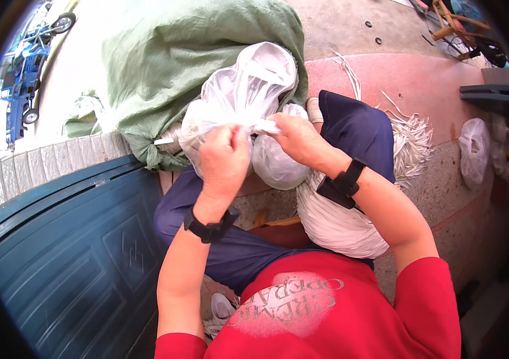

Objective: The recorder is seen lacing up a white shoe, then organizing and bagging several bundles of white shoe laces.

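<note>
Grasping translucent plastic bag (254,78) by its bunched neck, out past the lap & up by green woven sack (164,66). Clenching neck tight w/ L hand (224,157); pinching a twisted end of film just beside w/ R hand (296,136). Can't tell if bulging plastic pouch (278,163) right below R hand belongs to same bag. Wearing black wrist straps (208,228), red shirt (350,311), navy trousers (359,134). Sitting w/ big bundle of white strips (338,221) under R forearm, near more loose strips (410,143) on floor, & w/ blue panelled door (75,269) to L.
</note>
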The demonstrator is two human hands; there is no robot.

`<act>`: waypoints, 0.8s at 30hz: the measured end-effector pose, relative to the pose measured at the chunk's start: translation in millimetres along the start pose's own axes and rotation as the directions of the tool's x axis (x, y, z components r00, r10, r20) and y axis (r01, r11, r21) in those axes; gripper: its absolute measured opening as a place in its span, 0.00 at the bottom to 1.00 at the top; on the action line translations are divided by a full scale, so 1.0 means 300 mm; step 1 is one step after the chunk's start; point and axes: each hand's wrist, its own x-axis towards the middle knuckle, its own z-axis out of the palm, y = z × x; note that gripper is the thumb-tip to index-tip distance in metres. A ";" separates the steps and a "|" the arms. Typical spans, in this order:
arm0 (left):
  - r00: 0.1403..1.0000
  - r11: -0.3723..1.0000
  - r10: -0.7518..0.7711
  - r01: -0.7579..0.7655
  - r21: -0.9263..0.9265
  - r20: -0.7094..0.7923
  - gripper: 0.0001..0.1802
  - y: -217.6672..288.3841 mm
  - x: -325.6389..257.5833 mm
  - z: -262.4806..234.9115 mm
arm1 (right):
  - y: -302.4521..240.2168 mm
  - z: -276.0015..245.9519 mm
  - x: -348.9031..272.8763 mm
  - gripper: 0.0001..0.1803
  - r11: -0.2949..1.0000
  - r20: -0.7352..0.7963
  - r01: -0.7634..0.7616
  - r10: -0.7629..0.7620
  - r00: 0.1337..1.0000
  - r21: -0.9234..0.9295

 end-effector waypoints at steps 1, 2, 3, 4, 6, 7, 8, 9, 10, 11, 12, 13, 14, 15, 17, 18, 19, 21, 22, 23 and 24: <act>0.934 0.937 -0.252 0.301 -0.179 0.253 0.10 0.005 -0.020 0.004 | -0.009 0.002 -0.003 0.08 0.997 -0.007 -0.055 0.056 0.998 0.049; 0.854 0.868 -0.330 0.442 -0.226 0.402 0.10 0.002 -0.020 0.019 | -0.020 0.003 -0.008 0.09 0.992 -0.057 -0.075 0.081 0.995 0.106; 0.868 0.872 -0.309 0.422 -0.249 0.389 0.10 -0.002 -0.024 0.033 | -0.029 0.005 -0.012 0.09 0.989 -0.013 -0.111 0.113 0.994 0.096; 0.832 0.794 -0.377 0.517 -0.320 0.408 0.11 -0.004 -0.028 0.052 | -0.038 0.006 -0.018 0.08 0.995 -0.051 -0.083 0.086 0.995 0.060; 0.788 0.692 -0.439 0.603 -0.397 0.431 0.13 -0.012 -0.028 0.080 | -0.047 0.005 -0.026 0.08 0.998 -0.090 -0.059 0.061 0.994 0.020; 0.787 0.689 -0.438 0.604 -0.401 0.434 0.13 -0.014 -0.031 0.086 | -0.049 0.004 -0.032 0.07 0.999 -0.088 -0.037 0.039 0.995 0.020; 0.768 0.587 -0.425 0.637 -0.500 0.480 0.12 -0.018 -0.029 0.088 | -0.050 0.002 -0.034 0.07 0.999 -0.077 -0.033 0.034 0.996 0.016; 0.751 0.471 -0.394 0.660 -0.585 0.531 0.12 -0.019 -0.028 0.089 | -0.050 0.000 -0.036 0.07 1.000 -0.086 -0.010 0.012 0.996 0.021; 0.752 0.474 -0.404 0.659 -0.584 0.521 0.12 -0.021 -0.026 0.084 | -0.049 -0.002 -0.038 0.08 1.000 -0.075 0.008 -0.007 0.997 0.003; 0.739 0.417 -0.385 0.673 -0.611 0.552 0.12 -0.023 -0.024 0.078 | -0.047 -0.005 -0.037 0.08 1.000 -0.063 0.011 -0.013 0.998 -0.021; 0.730 0.357 -0.366 0.683 -0.637 0.577 0.12 -0.024 -0.019 0.074 | -0.045 -0.006 -0.039 0.08 1.000 -0.064 0.025 -0.026 0.998 -0.013; 0.728 0.360 -0.364 0.685 -0.633 0.581 0.12 -0.026 -0.014 0.070 | -0.043 -0.007 -0.037 0.09 0.999 -0.052 0.036 -0.037 0.998 -0.009; 0.733 0.356 -0.354 0.680 -0.641 0.580 0.13 -0.025 -0.013 0.068 | -0.040 -0.007 -0.038 0.10 0.998 -0.053 0.056 -0.056 0.997 -0.001; 0.738 0.350 -0.352 0.674 -0.650 0.576 0.13 -0.027 -0.010 0.067 | -0.038 -0.006 -0.037 0.10 0.999 -0.040 0.045 -0.045 0.998 -0.002; 0.736 0.324 -0.346 0.676 -0.662 0.582 0.12 -0.028 -0.012 0.069 | -0.032 -0.003 -0.038 0.11 0.999 0.031 -0.024 0.023 0.999 0.042; 0.736 0.294 -0.321 0.676 -0.676 0.596 0.12 -0.031 -0.012 0.069 | -0.028 -0.002 -0.036 0.11 0.998 0.036 -0.040 0.039 0.999 0.040; 0.737 0.298 -0.341 0.673 -0.677 0.583 0.12 -0.032 -0.014 0.072 | -0.024 -0.001 -0.035 0.11 0.998 0.009 -0.002 0.001 1.000 0.068; 0.716 0.218 -0.313 0.693 -0.687 0.624 0.11 -0.038 -0.017 0.074 | -0.018 -0.001 -0.033 0.10 0.995 -0.020 0.037 -0.035 0.999 0.095; 0.717 0.219 -0.313 0.693 -0.687 0.623 0.11 -0.039 -0.019 0.079 | -0.017 0.000 -0.034 0.11 0.993 -0.004 0.040 -0.040 0.999 0.114; 0.726 0.220 -0.326 0.681 -0.698 0.606 0.10 -0.041 -0.019 0.084 | -0.016 -0.002 -0.035 0.11 0.990 0.012 0.044 -0.046 0.999 0.133; 0.734 0.221 -0.338 0.670 -0.709 0.588 0.10 -0.042 -0.021 0.091 | -0.018 -0.002 -0.039 0.11 0.990 0.012 0.045 -0.047 0.999 0.133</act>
